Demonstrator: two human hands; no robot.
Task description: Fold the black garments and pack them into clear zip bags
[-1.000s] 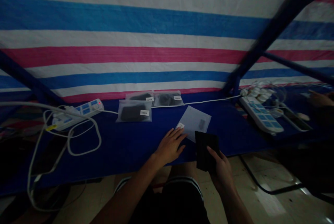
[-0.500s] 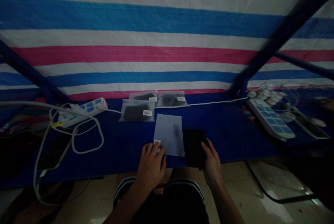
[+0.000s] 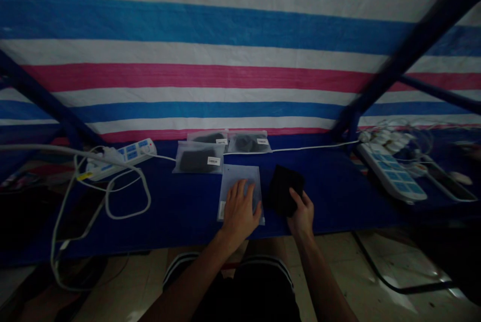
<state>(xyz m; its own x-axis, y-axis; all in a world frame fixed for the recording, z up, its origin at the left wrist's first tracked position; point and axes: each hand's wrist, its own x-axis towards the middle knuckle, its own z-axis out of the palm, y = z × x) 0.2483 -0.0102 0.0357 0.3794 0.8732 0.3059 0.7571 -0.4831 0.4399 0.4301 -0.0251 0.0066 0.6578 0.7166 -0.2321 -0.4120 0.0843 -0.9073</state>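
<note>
A frosted plastic zip bag with a small white label lies on the blue table in front of me. My left hand rests flat on it, fingers extended. To the right of the bag, my right hand grips a flat, black folded item by its right side, thumb on top; its exact kind is too dark to make out. Behind the bag lie several similar zip bags with dark contents and barcode labels, the front one on the left and another bag on the right.
A white power strip with looped cables and a phone occupy the left side. At right are another power strip, plugs and a phone. A striped tarp hangs behind, between blue frame bars.
My left hand has moved from the bag's lower left corner up onto its middle. My right hand has raised the black item slightly away from me and tilted it.
</note>
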